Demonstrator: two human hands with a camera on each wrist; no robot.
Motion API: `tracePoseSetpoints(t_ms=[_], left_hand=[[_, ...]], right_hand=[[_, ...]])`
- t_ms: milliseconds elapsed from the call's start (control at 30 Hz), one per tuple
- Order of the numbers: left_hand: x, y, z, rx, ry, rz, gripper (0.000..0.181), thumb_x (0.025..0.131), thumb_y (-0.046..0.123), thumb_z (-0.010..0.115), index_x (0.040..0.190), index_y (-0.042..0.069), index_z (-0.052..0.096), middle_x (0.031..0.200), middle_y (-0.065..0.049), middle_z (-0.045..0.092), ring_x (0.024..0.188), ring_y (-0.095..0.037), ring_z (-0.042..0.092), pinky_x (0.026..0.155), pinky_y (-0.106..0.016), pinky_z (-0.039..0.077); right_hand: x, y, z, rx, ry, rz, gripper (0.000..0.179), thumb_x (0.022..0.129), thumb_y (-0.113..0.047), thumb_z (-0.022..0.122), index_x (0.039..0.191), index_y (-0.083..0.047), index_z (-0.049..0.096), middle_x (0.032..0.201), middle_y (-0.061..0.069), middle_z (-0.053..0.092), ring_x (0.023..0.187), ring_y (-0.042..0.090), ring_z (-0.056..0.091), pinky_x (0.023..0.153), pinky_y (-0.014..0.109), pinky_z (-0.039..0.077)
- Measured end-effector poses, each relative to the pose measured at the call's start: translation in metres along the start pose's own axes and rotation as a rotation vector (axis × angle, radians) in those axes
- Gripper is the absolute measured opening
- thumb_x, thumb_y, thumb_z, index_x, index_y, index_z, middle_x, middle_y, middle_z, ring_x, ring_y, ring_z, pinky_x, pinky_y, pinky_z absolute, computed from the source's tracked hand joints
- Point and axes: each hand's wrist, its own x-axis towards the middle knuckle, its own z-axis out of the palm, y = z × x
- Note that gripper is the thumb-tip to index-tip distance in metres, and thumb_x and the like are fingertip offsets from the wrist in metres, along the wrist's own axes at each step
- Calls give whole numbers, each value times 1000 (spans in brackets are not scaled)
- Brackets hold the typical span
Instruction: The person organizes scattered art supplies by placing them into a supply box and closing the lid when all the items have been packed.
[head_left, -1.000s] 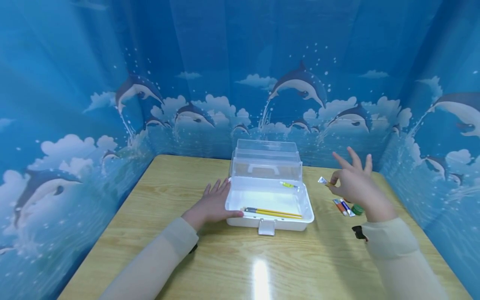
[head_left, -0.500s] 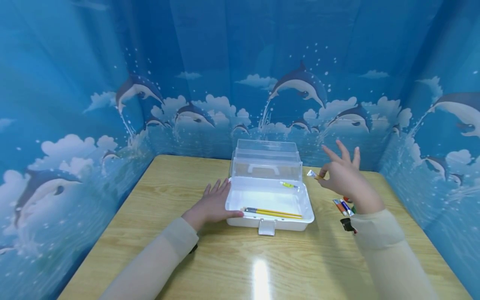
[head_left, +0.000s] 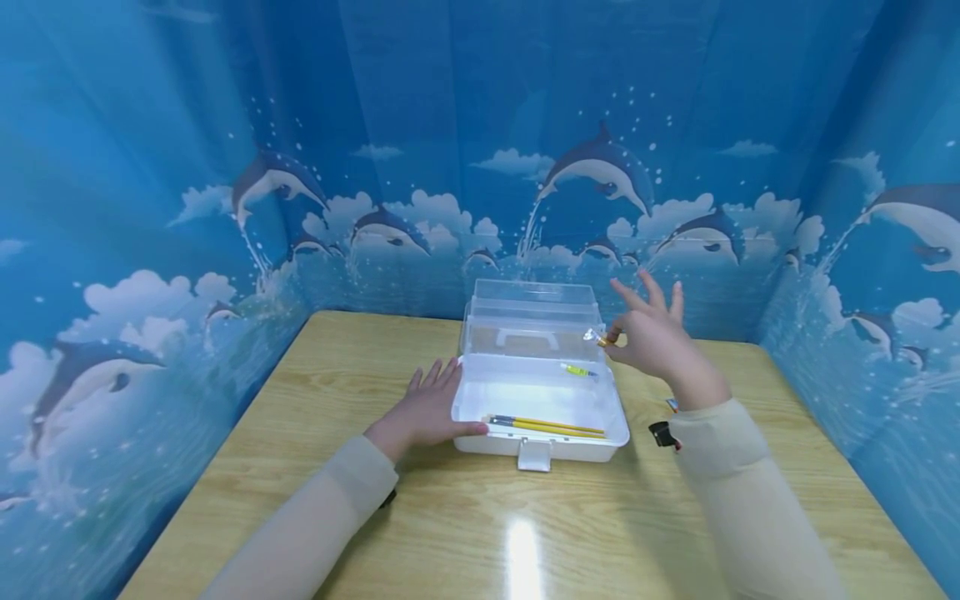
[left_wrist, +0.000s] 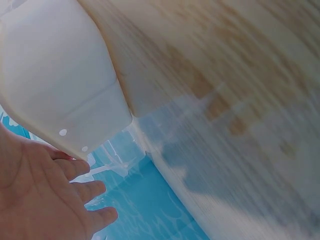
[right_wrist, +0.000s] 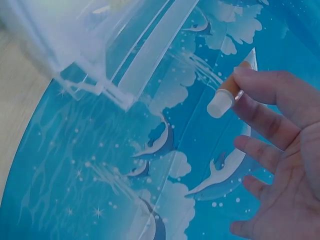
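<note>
Right hand point(head_left: 648, 337): thumb and index pinching an orange paint tube point(right_wrist: 231, 86), other three fingers fanned out. Tube's held off the bench point(head_left: 420, 533), up by the right rear of the white plastic box point(head_left: 491, 445). From behind the person, the silver crimped end sits left of the fingertips, overlapping the clear lid point(head_left: 536, 292). White cap point(right_wrist: 220, 104) on; it pokes out on the palm side of the grip. Can't tell if tube and lid touch; looks apart from the right wrist.

Left hand point(head_left: 427, 410): fingers spread along the box's left wall, thumb out at the front-left corner. Touching the box. How hard it presses, can't tell.

Box: open, lid tipped back at the rear, white carry handle point(head_left: 527, 339) on it. Front latch point(head_left: 534, 455) unhooked, sticking out toward the person. Inside: two yellow-handled paintbrushes point(head_left: 551, 426) side by side along the front wall, bristles left; yellow paint tube point(head_left: 577, 370) near the right rear corner, slightly tilted. The brushes and that tube are well apart.

On the bench right of the box, a bit of a small item point(head_left: 672, 405) shows past the right sleeve point(head_left: 727, 467); rest hidden by the arm. Behind it all, blue dolphin-print curtain point(head_left: 420, 100).
</note>
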Motion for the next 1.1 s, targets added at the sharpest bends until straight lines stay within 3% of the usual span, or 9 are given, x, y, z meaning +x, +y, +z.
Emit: tracePoseSetpoints(t_ms=[267,1100], left_hand=[[1,0,1,-6,0,-14,129,72,93,48,161,10,5,168,-6,1,154,-32,-4,121,-54,-4],[3,0,4,14,10,-17,130,71,95,46,161,10,5,168,-6,2,154,-30,-3,121,-53,-4]], right_hand=[[14,-9,8,24,2,-15,13,81,-21,83,72,-23,74,165,17,21,151,38,-15,106,69,-24],[50,-29,37,61,-131,-58,18,84,-23,81,69,-24,72,165,13,23,152,40,-9,109,67,-22]])
